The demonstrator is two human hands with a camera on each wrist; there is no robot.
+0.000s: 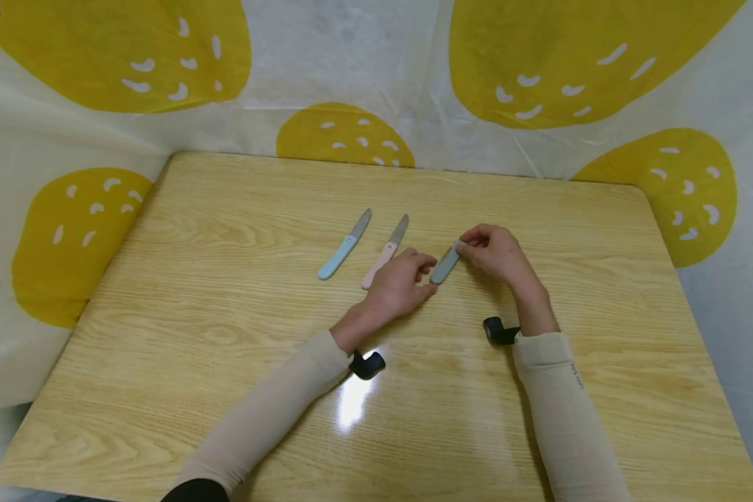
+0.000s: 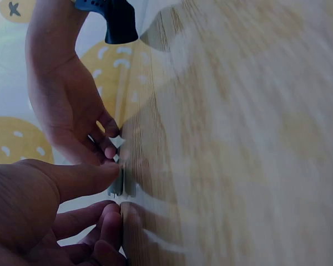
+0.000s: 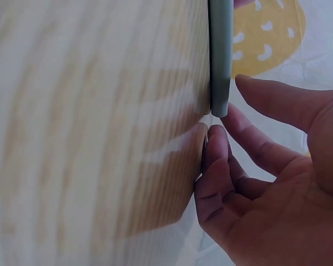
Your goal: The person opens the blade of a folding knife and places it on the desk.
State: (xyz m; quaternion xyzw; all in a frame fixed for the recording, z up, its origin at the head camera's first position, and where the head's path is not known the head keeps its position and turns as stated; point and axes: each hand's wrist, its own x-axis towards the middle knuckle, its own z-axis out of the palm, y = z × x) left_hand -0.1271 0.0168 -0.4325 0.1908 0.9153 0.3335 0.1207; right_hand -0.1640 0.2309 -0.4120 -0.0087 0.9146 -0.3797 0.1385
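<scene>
A grey-green folding knife (image 1: pixel 447 265) lies folded on the table between my two hands. Around its near end is my left hand (image 1: pixel 397 284), thumb and forefinger apart; in the left wrist view the knife's end (image 2: pixel 117 185) shows between thumb and fingers. My right hand (image 1: pixel 494 252) is at the far end. The right wrist view shows its fingertip close against the knife's end (image 3: pixel 221 83), while the thumb (image 3: pixel 266 94) stands slightly off it. A pink-handled knife (image 1: pixel 385 254), unfolded and partly behind my left hand, lies beside a light-blue-handled unfolded knife (image 1: pixel 345 245).
The wooden table (image 1: pixel 226 307) has its far edge along a white curtain (image 1: pixel 351 56) with yellow shapes. Black camera mounts hang at the left wrist (image 1: pixel 368 365) and the right wrist (image 1: pixel 498 332). Both forearms wear beige sleeves (image 1: pixel 276 411).
</scene>
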